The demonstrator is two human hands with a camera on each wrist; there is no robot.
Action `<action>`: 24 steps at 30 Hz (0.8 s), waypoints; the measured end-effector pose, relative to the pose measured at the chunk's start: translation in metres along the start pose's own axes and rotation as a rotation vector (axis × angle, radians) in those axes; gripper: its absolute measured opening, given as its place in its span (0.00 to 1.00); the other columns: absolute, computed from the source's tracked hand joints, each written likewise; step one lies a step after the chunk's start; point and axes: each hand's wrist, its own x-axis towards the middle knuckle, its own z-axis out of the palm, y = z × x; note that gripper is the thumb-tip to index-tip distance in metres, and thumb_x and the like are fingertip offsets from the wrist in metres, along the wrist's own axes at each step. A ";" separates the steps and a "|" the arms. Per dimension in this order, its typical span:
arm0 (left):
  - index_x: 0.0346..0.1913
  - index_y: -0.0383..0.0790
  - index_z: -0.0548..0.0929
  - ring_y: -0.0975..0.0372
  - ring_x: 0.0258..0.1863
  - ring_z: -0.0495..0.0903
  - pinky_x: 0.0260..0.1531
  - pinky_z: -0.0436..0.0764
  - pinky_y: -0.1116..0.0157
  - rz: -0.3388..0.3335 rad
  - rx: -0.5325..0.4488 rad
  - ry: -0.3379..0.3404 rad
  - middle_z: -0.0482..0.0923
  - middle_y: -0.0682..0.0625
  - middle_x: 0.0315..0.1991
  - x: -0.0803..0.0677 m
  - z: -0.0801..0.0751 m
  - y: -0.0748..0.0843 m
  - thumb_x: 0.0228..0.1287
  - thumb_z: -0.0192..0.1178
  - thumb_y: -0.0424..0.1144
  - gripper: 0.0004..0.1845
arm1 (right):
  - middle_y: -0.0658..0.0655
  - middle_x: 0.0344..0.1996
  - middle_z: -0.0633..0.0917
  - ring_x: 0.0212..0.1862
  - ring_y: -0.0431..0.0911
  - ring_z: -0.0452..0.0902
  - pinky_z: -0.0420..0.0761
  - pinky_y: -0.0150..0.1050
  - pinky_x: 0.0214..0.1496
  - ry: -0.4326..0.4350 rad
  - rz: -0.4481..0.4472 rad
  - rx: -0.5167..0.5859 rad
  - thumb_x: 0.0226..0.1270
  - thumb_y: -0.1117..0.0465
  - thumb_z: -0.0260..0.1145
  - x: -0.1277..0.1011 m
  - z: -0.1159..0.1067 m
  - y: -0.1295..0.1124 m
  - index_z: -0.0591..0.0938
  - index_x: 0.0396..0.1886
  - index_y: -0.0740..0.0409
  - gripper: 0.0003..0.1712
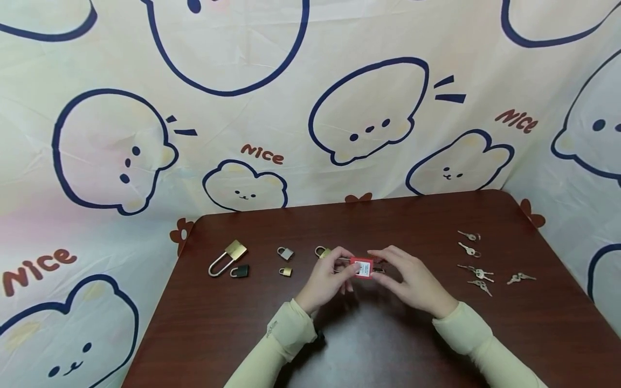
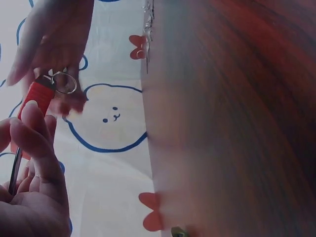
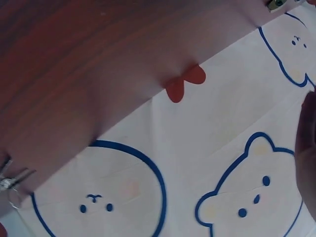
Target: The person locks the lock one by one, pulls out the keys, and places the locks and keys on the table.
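Observation:
A red padlock (image 1: pixel 361 268) with a white label is held up above the table by my left hand (image 1: pixel 331 274), its thumb and fingers gripping the body near the shackle side. In the left wrist view, a key ring (image 2: pixel 65 82) hangs at the far end of the red padlock (image 2: pixel 37 98), where a key appears to sit in the lock. My right hand (image 1: pixel 412 277) is at that end, thumb and forefinger spread apart around the keys. In the right wrist view only a dark edge of a hand (image 3: pixel 307 148) shows.
Left on the brown table (image 1: pixel 388 345) lie a long-shackle brass padlock (image 1: pixel 235 250), a black padlock (image 1: pixel 240 271), a grey padlock (image 1: pixel 285 253) and a small brass one (image 1: pixel 285 272). Another brass padlock (image 1: pixel 322 251) is partly behind my left hand. Several keys (image 1: pixel 480 273) lie at right.

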 end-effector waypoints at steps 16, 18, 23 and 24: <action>0.52 0.33 0.78 0.33 0.21 0.80 0.21 0.82 0.41 0.028 -0.016 -0.025 0.80 0.25 0.36 0.000 -0.002 0.003 0.75 0.62 0.36 0.11 | 0.50 0.28 0.84 0.33 0.55 0.80 0.83 0.41 0.37 -0.221 0.247 0.421 0.80 0.59 0.62 -0.005 -0.010 0.008 0.82 0.41 0.52 0.05; 0.52 0.34 0.78 0.34 0.20 0.80 0.21 0.82 0.41 0.031 -0.013 -0.028 0.80 0.25 0.36 0.000 -0.002 0.003 0.75 0.62 0.36 0.11 | 0.50 0.29 0.84 0.33 0.56 0.80 0.84 0.43 0.36 -0.214 0.242 0.447 0.78 0.60 0.64 -0.004 -0.010 0.007 0.82 0.41 0.52 0.03; 0.52 0.34 0.78 0.33 0.21 0.79 0.20 0.81 0.43 0.026 -0.012 -0.029 0.78 0.24 0.35 -0.001 -0.002 0.003 0.76 0.62 0.37 0.10 | 0.53 0.28 0.83 0.31 0.57 0.80 0.84 0.43 0.34 -0.195 0.231 0.476 0.76 0.61 0.66 -0.003 -0.007 0.005 0.81 0.41 0.57 0.04; 0.52 0.34 0.78 0.33 0.21 0.79 0.20 0.81 0.43 0.025 -0.012 -0.029 0.78 0.24 0.35 -0.001 -0.003 0.003 0.76 0.62 0.37 0.10 | 0.53 0.28 0.83 0.31 0.57 0.80 0.84 0.43 0.33 -0.191 0.231 0.474 0.76 0.62 0.66 -0.004 -0.007 0.006 0.81 0.41 0.58 0.04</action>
